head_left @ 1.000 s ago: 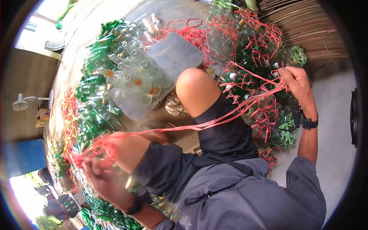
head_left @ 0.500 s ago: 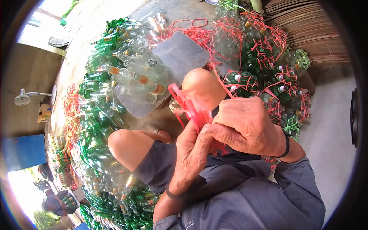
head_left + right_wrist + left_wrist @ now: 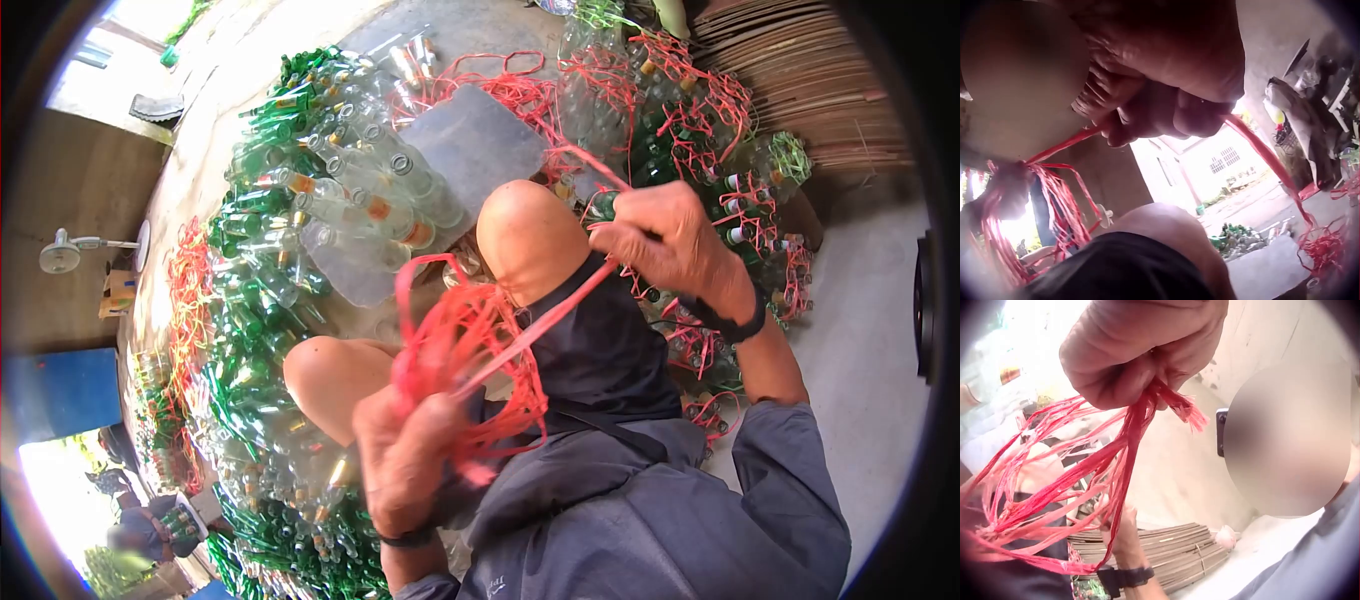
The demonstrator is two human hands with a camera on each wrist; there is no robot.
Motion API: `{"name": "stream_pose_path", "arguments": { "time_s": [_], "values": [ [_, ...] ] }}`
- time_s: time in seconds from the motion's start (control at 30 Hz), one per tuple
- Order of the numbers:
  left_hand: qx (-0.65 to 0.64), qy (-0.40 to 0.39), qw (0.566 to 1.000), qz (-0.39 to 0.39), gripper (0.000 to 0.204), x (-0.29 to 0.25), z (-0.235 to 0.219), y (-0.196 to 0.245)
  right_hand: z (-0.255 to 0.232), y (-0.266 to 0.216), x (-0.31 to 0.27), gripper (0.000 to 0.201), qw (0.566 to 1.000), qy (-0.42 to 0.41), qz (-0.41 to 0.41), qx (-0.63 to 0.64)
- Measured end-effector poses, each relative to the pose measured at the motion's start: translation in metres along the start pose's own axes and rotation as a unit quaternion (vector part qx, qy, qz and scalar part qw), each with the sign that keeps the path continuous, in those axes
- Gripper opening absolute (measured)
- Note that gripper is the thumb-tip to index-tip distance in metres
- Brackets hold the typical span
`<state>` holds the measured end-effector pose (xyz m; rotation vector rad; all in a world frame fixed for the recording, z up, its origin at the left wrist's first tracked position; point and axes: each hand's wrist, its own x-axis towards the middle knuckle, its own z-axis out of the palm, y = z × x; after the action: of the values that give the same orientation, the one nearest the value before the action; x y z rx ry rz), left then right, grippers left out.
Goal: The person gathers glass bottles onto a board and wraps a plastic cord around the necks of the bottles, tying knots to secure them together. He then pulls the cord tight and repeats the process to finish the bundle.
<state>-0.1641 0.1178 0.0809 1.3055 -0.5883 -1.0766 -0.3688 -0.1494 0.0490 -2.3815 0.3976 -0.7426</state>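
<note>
In the head view my left hand (image 3: 410, 450) grips a loose bunch of red plastic twine (image 3: 475, 340) in front of the bent knees. Its strands fan out from the fist, and a short frayed end (image 3: 1191, 415) pokes out of the fingers in the left wrist view. Farther right and higher, my right hand (image 3: 675, 245) pinches a single red strand (image 3: 560, 315) that runs taut to the bunch. From the other side of the right fist, that strand goes on to the heap of red twine (image 3: 1322, 250) on the floor.
Clear bottles (image 3: 390, 200) stand beside a grey sheet (image 3: 475, 130) at the front. Green bottles (image 3: 255, 240) pile up along the left. To the right lie bottles wrapped in red twine netting (image 3: 700, 130), with stacked flat cardboard (image 3: 800, 80) behind. A person (image 3: 150, 530) sits far left.
Stretched wide apart at first, my hands came together before the knees, then parted again. The left hand moved down and left with the bunch; the right moved up, drawing out a strand.
</note>
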Motion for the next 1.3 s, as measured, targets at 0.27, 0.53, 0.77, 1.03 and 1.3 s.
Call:
{"name": "stream_pose_path", "arguments": {
  "time_s": [0.27,0.53,0.77,1.03,1.3],
  "values": [
    [0.201,0.203,0.931,0.227,0.017,-0.048,-0.100,-0.026,-0.009,0.095,-0.014,0.047,0.991,0.052,0.122,-0.017],
    [-0.049,0.215,0.938,0.269,0.031,-0.077,-0.150,0.002,-0.002,0.150,-0.025,0.048,0.981,0.074,0.179,-0.013],
    [-0.076,0.399,0.878,0.255,0.009,-0.082,-0.143,0.031,-0.009,0.176,-0.039,0.056,0.961,0.105,0.255,0.022],
    [-0.057,0.364,0.881,0.298,0.011,-0.094,-0.168,0.044,-0.010,0.212,-0.068,0.054,0.939,0.146,0.306,0.066],
    [-0.078,0.493,0.804,0.324,0.005,-0.084,-0.178,0.055,-0.037,0.223,-0.076,0.047,0.818,0.289,0.466,0.177]
  ]
}}
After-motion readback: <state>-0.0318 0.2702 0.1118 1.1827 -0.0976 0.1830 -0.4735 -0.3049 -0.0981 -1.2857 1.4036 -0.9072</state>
